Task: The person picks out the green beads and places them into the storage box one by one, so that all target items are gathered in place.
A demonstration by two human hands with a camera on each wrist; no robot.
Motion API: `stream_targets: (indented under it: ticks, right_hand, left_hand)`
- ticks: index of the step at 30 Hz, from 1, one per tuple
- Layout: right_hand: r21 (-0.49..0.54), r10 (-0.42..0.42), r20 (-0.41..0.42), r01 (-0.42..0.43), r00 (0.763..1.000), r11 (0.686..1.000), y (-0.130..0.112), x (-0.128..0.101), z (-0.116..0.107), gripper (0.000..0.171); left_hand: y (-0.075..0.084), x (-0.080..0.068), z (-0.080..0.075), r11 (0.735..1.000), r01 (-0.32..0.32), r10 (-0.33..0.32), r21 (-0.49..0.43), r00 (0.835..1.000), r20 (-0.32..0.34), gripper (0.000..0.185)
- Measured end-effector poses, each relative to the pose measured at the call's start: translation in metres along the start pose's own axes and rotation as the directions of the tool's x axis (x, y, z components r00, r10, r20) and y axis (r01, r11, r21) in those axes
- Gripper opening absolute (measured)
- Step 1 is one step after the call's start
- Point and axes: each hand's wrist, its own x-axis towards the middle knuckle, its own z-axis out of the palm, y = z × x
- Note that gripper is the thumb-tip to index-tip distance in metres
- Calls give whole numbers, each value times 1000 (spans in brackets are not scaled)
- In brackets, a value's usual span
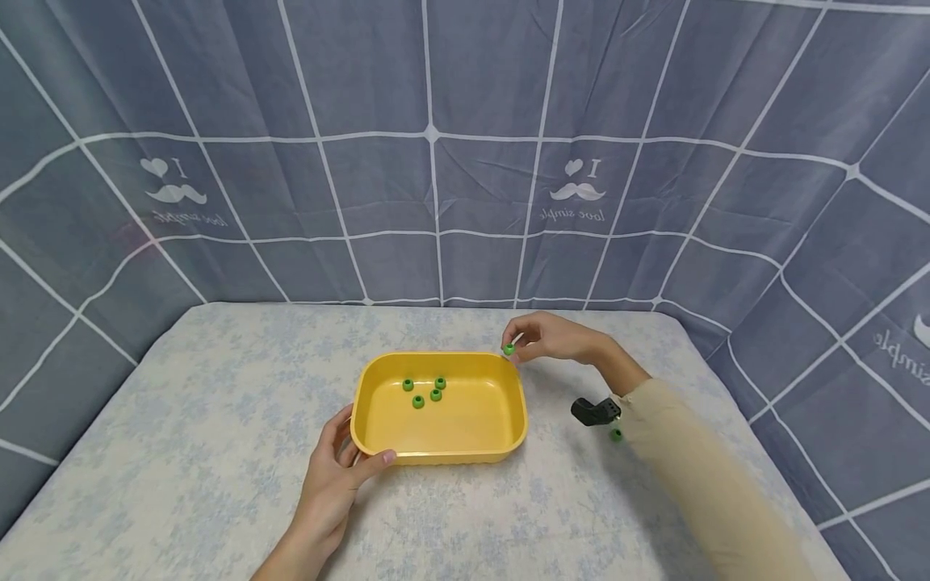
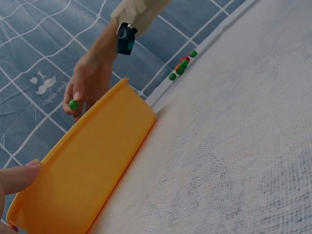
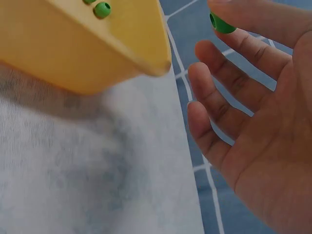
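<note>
A yellow rectangular tray (image 1: pixel 465 432) stands on the table, with several green beads (image 1: pixel 417 401) lying in its left and middle part. My left hand (image 1: pixel 327 480) grips the tray's near left corner, thumb over the rim. Above the far right corner of the tray, my right hand (image 1: pixel 555 335) pinches a green bead (image 1: pixel 508 349) between thumb and index finger. The right wrist view shows the hole in this pinched bead (image 3: pixel 223 24), while the other fingers are loosely bent and hold nothing.
On the table right of the tray, a green bead (image 1: pixel 616 435) shows beside the black wrist camera (image 1: pixel 596 411). In the left wrist view, several green beads (image 2: pixel 180 70) and a red one (image 2: pixel 185 59) lie behind the tray. A blue-grey checked curtain (image 1: pixel 479 186) surrounds the table.
</note>
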Motion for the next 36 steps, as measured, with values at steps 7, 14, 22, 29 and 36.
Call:
stream_targets:
  ticks: [7,14,22,29,36]
  right_hand:
    - [-24,-7,10,7,1000,1000,-13,16,7,15]
    - [-50,-23,29,24,999,998,-22,31,14,15]
    - [-50,-85,63,89,994,995,-31,49,24,15]
    - [-55,-129,90,134,988,989,-37,65,35,15]
    - [-63,-149,106,156,983,986,-42,76,43,15]
  left_hand:
    - [0,0,-1,1000,-1,1,1,1000,3,102]
    - [0,1,-1,1000,0,0,7,1000,6,103]
    - [0,1,-1,1000,-1,1,13,1000,4,104]
    - [0,1,-2,1000,0,0,13,1000,2,104]
    - [0,1,0,1000,5,-5,16,1000,-5,104]
